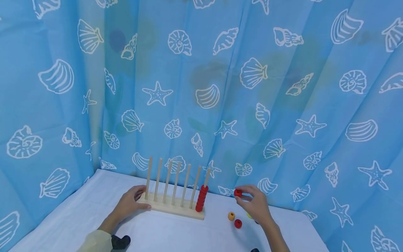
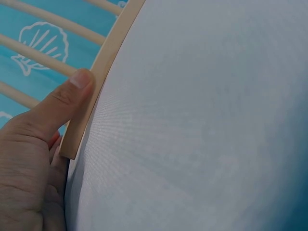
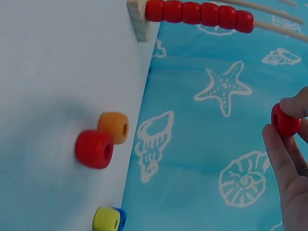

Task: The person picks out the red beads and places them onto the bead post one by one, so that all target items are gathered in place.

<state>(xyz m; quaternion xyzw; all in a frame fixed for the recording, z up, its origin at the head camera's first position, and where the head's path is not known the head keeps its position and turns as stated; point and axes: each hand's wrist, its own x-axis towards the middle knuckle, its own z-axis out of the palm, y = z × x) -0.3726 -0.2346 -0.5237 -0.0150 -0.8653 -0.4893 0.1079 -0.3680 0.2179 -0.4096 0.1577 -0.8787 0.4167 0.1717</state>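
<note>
A wooden bead stand (image 1: 171, 208) with several upright pegs is on the white tabletop. Several red beads (image 1: 202, 198) are stacked on its rightmost peg; the other pegs are bare. My left hand (image 1: 127, 203) grips the stand's left end, its thumb (image 2: 72, 94) against the front edge of the base and the fingers partly hidden behind. To the right of the stand, my right hand (image 1: 257, 205) pinches one red bead (image 3: 286, 120) between thumb and fingertips, raised above the table. The bead's hole shows in the right wrist view.
An orange bead (image 3: 113, 127) and a red bead (image 3: 94, 149) lie together on the table, below the right hand. A yellow-green bead (image 3: 106, 219) partly covers a blue one (image 3: 122, 218). Behind the table hangs a blue shell-print curtain (image 1: 189, 70). A black object (image 1: 120, 242) is beside the left sleeve.
</note>
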